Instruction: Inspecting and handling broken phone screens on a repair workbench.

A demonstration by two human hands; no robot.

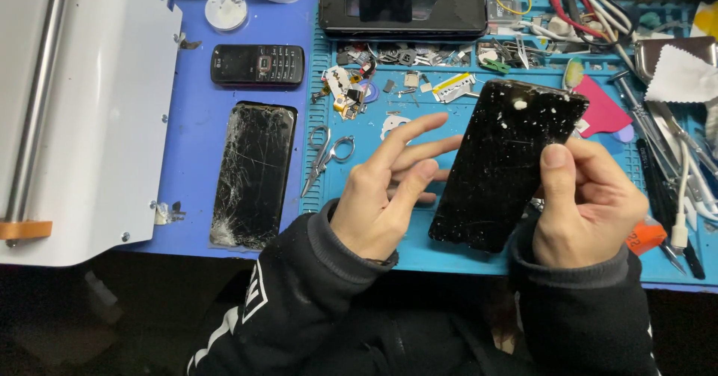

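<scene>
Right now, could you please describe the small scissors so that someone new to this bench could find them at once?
Start at the teal work mat that covers the right part of the bench. Along its left edge, just right of the cracked black phone panel on the blue surface, lie the small scissors, beyond the left hand. Their two round silver finger loops and thin closed blades set them apart from the loose phone parts above.

Phone panel (501, 166): gripped at its right edge by right hand (587, 204), left hand (389, 189) just left of it. Scissors (325, 155) left of left hand; cracked screen (253, 174) further left, keypad phone (258, 65) behind it. Screwdrivers (666, 166) right of the grip.
</scene>
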